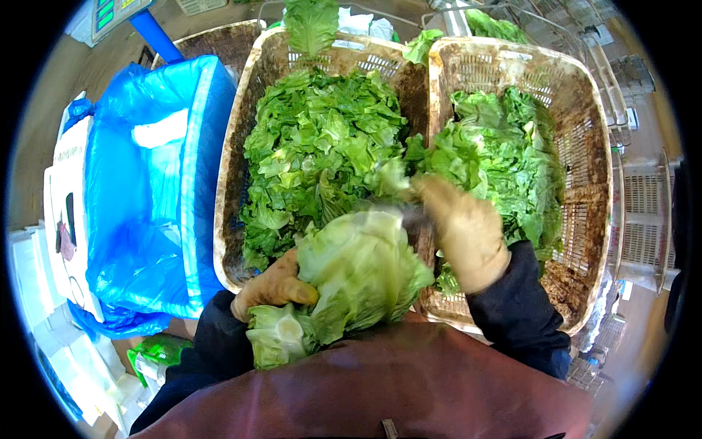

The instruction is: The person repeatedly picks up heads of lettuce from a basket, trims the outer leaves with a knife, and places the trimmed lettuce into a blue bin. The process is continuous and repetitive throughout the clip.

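My left hand, in a tan glove, is closed around lettuce, with its thumb across the top. A large pale-green head of lettuce and a piece with a round cut stem lie together in front of my apron. My right hand, also in a tan glove, is just right of the large head, over the divide between two baskets. Its fingers are smeared by motion, and a dark blurred strip shows below them. A blurred leaf is at its fingertips.
A dirty plastic basket holds many loose lettuce leaves. The right basket contains more lettuce. On the left stands a crate lined with blue plastic, below a scale display. A loose leaf hangs over the far rim.
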The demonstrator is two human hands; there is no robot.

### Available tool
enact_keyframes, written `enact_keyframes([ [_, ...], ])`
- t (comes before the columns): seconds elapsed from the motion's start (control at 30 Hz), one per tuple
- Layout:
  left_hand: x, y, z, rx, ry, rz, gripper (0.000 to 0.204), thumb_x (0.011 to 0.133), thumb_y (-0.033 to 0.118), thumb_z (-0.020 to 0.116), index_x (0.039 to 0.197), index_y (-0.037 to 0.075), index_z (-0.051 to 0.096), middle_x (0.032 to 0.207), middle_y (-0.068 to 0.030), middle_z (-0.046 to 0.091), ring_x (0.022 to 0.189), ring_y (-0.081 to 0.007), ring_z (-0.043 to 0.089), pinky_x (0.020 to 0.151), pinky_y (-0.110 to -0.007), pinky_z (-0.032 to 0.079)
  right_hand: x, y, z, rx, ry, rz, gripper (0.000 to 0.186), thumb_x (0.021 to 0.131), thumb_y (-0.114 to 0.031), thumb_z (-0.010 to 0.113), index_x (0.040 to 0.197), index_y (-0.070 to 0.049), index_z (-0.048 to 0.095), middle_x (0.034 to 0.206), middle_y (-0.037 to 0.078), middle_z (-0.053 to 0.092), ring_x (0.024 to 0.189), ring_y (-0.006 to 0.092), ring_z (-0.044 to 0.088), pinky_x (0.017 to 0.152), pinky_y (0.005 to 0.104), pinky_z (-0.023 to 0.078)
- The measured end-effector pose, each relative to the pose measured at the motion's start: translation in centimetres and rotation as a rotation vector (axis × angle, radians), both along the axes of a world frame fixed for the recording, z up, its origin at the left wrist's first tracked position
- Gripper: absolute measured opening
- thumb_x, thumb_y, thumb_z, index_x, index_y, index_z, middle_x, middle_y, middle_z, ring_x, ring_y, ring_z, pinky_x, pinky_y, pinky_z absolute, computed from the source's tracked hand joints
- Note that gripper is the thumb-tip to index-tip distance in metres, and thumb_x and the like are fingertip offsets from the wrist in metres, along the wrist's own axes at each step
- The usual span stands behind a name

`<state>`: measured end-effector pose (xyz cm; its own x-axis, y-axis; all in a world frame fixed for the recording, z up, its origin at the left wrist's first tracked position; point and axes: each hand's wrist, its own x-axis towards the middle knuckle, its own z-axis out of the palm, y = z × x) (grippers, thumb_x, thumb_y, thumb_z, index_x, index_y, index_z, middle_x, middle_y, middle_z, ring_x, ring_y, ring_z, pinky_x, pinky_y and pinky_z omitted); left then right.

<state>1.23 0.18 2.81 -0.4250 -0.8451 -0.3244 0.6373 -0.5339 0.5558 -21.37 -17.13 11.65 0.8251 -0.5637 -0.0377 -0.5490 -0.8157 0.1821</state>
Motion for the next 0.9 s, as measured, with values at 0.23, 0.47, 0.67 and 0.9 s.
enact_keyframes([
  [0.23, 0.0, 0.4, -1.1, -0.104, -0.327, 0.285, 0.098, 0.065, 0.035, 0.091, 0.146, 0.002, 0.045, 0.135, -0.0065, 0.059, 0.125, -0.0184, 0.053, 0.107, -0.035, 0.041, 0.9, 4.0, 1.6, 0.919, -0.507, 0.058, 0.061, 0.072, -0.01, 0.076, 0.13, -0.015, 0.059, 0.107, 0.011, 0.065, 0.087, 0.0352, 0.068, 0.072, 0.0427, 0.057],
  [0.47, -0.3, 0.7, 1.2, -0.005, 0.032, 0.313, 0.103, 0.071, 0.05, 0.084, 0.149, 0.001, 0.037, 0.141, -0.0116, 0.054, 0.128, -0.0232, 0.054, 0.109, -0.039, 0.043, -0.2, -0.4, 3.3, 0.548, -0.522, -0.028, 0.073, 0.07, -0.019, 0.087, 0.137, -0.011, 0.058, 0.129, 0.019, 0.064, 0.121, 0.0315, 0.061, 0.104, 0.0389, 0.048],
  [0.67, -0.5, 0.6, -1.8, 0.316, -0.023, 0.249, 0.072, 0.099, 0.056, 0.047, 0.154, 0.012, 0.033, 0.15, -0.0072, 0.046, 0.135, -0.0249, 0.047, 0.109, -0.041, 0.043, 2.1, -2.6, -2.8, 1.613, -0.123, -0.818, 0.047, 0.084, -0.032, 0.08, 0.117, -0.002, 0.065, 0.074, 0.003, 0.065, 0.059, 0.014, 0.061, 0.052, 0.0288, 0.049],
  [0.9, 2.6, 1.8, -4.9, 0.041, -0.852, 0.852, 0.065, 0.099, 0.043, 0.056, 0.149, 0.004, 0.039, 0.151, -0.0117, 0.043, 0.137, -0.0269, 0.042, 0.114, -0.043, 0.032, 1.9, 2.0, -0.2, 0.306, -0.369, 0.121, 0.08, 0.071, -0.023, 0.083, 0.144, -0.017, 0.05, 0.129, 0.018, 0.063, 0.083, 0.0264, 0.071, 0.073, 0.0344, 0.058],
])
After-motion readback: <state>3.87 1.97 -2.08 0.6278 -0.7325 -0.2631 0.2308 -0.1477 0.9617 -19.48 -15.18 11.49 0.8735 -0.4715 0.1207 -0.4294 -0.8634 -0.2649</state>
